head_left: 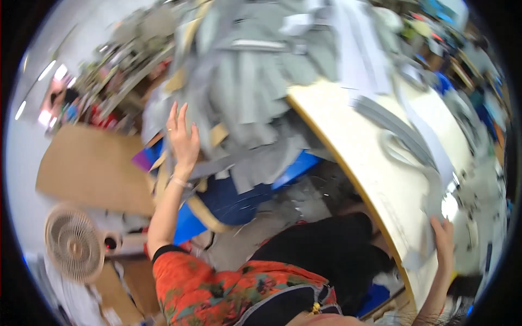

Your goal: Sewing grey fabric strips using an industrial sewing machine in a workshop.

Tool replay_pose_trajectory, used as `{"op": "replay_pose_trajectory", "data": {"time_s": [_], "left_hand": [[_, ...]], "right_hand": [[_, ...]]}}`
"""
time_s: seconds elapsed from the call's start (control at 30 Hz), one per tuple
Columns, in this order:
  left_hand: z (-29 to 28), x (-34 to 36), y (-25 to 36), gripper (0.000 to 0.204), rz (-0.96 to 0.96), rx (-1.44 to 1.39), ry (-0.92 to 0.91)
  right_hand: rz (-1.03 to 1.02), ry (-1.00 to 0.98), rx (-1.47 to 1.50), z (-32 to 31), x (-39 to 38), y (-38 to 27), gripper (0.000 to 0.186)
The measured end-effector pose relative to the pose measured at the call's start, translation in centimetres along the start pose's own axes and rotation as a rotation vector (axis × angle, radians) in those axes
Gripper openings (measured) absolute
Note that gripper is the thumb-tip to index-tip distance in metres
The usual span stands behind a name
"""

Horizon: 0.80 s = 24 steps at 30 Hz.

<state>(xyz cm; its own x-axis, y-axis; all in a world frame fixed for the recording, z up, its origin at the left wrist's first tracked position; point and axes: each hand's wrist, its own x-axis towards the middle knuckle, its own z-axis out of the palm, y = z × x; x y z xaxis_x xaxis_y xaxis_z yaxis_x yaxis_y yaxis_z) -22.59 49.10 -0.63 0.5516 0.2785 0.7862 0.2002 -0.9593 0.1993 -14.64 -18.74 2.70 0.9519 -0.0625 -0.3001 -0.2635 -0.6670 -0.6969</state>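
Perhaps to steady the grey strip (434, 193) on the tabletop (370, 144), the right hand (445, 239) lies against it, grip unclear; the left hand (184, 142), fingers spread, hangs beside heaped fabric (258, 92).

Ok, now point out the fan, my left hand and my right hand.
Fan (75, 246): head view, around the middle of its round grille.
Left hand (184, 144): head view, middle of the hand.
Right hand (443, 237): head view, middle of the hand.

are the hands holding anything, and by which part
The left hand looks empty. The right hand is at the side edge of a grey strip; whether it grips cannot be told.
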Motion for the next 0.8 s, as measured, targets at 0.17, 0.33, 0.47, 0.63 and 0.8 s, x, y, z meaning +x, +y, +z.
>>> {"op": "replay_pose_trajectory", "data": {"time_s": [0.17,0.33,0.47,0.63,0.8], "left_hand": [[2.2,4.2,23.3,0.047,0.730,-0.714,-0.238],[6.1,1.0,41.6,0.046,0.931,-1.371,-0.613],[7.9,0.2,44.8,0.025,1.011,-1.275,-1.013],[13.8,3.6,40.7,0.016,1.053,-0.978,-0.724],[14.3,3.2,40.3,0.024,1.059,-0.844,-0.744]], "right_hand": [[0.047,-0.302,0.246,3.8,-1.7,-8.6,0.026],[-0.147,-0.393,0.156,4.3,-2.0,-9.3,0.028],[-0.193,-0.435,0.250,3.0,-1.9,-7.1,0.031],[0.100,-0.421,0.428,-0.7,-1.2,-3.2,0.020],[-0.053,-0.075,0.082,-0.1,-0.4,-0.1,0.019]]}}
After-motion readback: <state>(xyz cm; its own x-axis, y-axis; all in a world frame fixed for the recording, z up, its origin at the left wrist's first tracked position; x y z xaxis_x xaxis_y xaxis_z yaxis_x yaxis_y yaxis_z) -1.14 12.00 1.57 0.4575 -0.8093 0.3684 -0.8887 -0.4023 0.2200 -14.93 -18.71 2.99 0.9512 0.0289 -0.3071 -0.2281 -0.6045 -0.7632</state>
